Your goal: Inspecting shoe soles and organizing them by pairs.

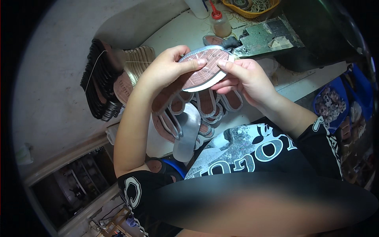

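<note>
Both hands raised over bench: left hand [167,67] and right hand [246,79] pinch one reddish insole [205,69], thumbs on top. Its underside hidden; layering possibly double.

Both hands are raised in front of the chest and brought close together, thumbs nearly meeting. The left hand [167,67] is curled, its thumb stretched toward the right and its fingers folded underneath in a pinch. The right hand [244,79] is turned palm-down, index finger and thumb extended toward the left hand, the remaining fingers tucked below. Both forearms are bare and bent at the elbow, the left held steeply upright, the right angled in from the lower right.
</note>
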The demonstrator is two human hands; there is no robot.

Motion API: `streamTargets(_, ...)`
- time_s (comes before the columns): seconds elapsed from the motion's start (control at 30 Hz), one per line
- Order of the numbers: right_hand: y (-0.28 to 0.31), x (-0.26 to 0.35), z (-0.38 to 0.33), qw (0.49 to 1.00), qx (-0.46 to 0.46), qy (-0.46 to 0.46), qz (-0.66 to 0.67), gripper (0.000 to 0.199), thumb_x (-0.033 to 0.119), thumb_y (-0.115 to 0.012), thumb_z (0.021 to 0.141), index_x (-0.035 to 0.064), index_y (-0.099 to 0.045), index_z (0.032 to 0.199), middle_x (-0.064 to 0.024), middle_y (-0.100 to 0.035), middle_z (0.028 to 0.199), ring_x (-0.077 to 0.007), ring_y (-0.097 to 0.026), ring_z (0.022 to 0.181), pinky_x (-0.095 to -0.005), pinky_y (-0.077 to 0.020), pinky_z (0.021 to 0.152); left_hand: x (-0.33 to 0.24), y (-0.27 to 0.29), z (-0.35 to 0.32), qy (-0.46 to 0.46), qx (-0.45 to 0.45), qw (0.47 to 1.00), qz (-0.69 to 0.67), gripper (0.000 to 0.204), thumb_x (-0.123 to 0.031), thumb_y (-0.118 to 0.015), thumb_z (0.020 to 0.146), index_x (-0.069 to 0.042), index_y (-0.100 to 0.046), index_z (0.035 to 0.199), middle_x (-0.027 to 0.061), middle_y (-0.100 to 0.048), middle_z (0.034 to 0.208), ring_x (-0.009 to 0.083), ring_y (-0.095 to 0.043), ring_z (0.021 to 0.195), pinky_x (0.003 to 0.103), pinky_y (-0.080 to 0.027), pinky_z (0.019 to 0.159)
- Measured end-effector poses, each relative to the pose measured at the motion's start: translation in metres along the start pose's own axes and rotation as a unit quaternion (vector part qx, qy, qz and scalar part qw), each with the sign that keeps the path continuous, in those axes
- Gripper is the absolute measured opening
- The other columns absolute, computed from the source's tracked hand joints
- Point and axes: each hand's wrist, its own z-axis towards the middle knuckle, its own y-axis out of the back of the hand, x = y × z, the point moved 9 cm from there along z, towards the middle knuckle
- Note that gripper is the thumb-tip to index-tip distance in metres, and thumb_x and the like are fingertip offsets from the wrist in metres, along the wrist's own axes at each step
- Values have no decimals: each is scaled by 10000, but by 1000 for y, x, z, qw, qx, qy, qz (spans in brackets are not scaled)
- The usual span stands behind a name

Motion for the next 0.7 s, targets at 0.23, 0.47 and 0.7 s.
streamTargets(0.23, 12, -2, 14, 999, 16, 22, -45, 286, 273, -599, 901, -8, -655, 916, -81, -682, 839, -108, -648, 693, -225, -528, 640, 8, -22, -8, 36, -1, 999, -41, 451, -444, -693, 810, 0, -635, 854, 53, -628, 664, 107, -593, 524, 235, -472, 467)
streamTargets(0.47, -2, 1, 12, 981, 58, 65, -172, 291, 257, -648, 850, -10, -636, 964, -70, -664, 864, -116, -635, 786, -246, -509, 713, 15, -16, -14, 107, -59, 992, -19, 531, -492, -663, 815, 37, -615, 804, 117, -628, 628, 174, -615, 450, 241, -482, 363)
streamTargets(0.7, -8, -10, -9, 991, 83, 94, -45, 345, 102, -658, 845, -42, -525, 1129, -100, -644, 979, -126, -636, 855, -258, -524, 747, 12, -26, -21, 121, -77, 989, -22, 549, -528, -661, 801, 15, -602, 753, 99, -610, 586, 166, -628, 467, 233, -493, 378)
